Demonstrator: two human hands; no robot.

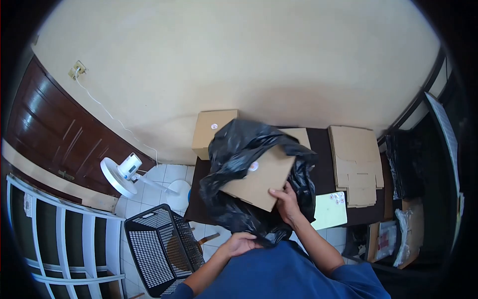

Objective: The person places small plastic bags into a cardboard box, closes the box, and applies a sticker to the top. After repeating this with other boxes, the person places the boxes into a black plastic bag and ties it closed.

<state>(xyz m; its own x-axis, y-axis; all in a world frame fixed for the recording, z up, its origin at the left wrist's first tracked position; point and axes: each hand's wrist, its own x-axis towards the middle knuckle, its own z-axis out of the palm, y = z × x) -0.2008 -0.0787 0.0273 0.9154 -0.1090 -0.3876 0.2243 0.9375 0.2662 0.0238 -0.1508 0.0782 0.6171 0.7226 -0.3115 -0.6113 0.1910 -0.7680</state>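
Observation:
A black plastic bag [244, 132] hangs open in front of me, its mouth turned toward my body. Inside the opening lies a closed cardboard box [266, 174], tilted, with a small round sticker on its top. My right hand [287, 202] grips the box's right side, thumb on top and fingers hidden underneath. Low at the bag's near edge, my left hand [241, 244] is closed on the black plastic. The box's far end and left side are covered by the bag.
On the dark table [321, 169] lie flattened cardboard boxes [356, 159] and a pale green sheet of stickers [329, 212]. Another box [215, 129] stands at the back left. A black basket [159, 249] and a white fan [122, 174] are on the left.

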